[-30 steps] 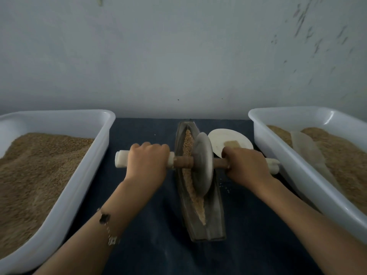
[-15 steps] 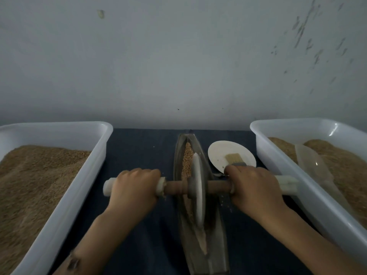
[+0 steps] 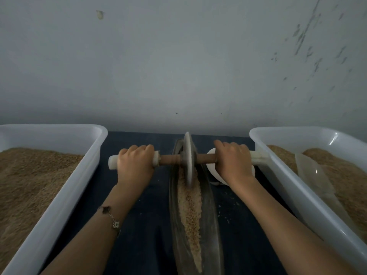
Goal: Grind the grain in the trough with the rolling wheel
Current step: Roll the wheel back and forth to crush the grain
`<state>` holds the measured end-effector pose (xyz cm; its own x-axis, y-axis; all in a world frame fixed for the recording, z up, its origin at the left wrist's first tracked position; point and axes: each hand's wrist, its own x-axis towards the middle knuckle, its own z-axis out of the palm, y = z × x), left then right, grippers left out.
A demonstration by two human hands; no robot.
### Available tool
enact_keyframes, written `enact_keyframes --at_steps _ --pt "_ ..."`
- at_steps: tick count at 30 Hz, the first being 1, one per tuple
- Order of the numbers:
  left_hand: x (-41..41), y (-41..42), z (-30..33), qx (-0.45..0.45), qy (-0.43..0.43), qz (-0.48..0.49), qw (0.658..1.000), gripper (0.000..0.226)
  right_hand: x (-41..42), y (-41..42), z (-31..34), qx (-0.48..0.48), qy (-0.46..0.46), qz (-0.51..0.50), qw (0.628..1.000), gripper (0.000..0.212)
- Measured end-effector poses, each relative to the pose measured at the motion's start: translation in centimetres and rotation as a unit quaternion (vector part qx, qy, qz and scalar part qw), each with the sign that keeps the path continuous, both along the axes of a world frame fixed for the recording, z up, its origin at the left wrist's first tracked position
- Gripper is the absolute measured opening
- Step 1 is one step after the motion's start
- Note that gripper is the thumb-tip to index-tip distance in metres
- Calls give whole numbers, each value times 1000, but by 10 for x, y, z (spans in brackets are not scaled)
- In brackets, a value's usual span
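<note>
Both hands — left hand (image 3: pixel 135 163), right hand (image 3: pixel 234 163) — gripped the axle of the rolling wheel (image 3: pixel 188 159), which stood at the far end of the trough (image 3: pixel 210 215) of grain (image 3: pixel 190 205); even downward pressure would probably keep it upright.

We see a long, narrow, boat-shaped trough (image 3: pixel 211 215) of dark grey metal lying lengthwise on the dark cloth, running from us toward the wall. A strip of tan crushed grain (image 3: pixel 190 211) fills its channel, tapering to a point at the near end. The rolling wheel (image 3: pixel 189 159), a thin grey disc on a brown wooden axle with pale end grips, stands upright in the trough's far part, its lower edge sunk in the grain.
</note>
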<state>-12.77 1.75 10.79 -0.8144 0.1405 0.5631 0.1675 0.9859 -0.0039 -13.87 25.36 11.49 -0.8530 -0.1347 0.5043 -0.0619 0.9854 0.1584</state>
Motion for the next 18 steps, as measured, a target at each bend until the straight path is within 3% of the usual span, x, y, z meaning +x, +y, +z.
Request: enact_keyframes --at_steps 3,7,12,15,18 --pt "26 -2 -3 -8 -11 -10 1000 38 27 2 0 -6 -19 22 1000 15" --pt "68 -9 -5 -72 -89 3 993 29 80 11 6 -4 -95 44 994 10" --pt "117 -13 16 -50 -143 -24 988 25 141 16 27 -20 -159 45 986 26" --pt "133 -12 25 -49 -115 -53 991 32 153 18 34 -32 -171 54 983 37" --pt "125 -12 21 -53 -106 -62 991 38 142 18 28 -30 -196 53 979 33"
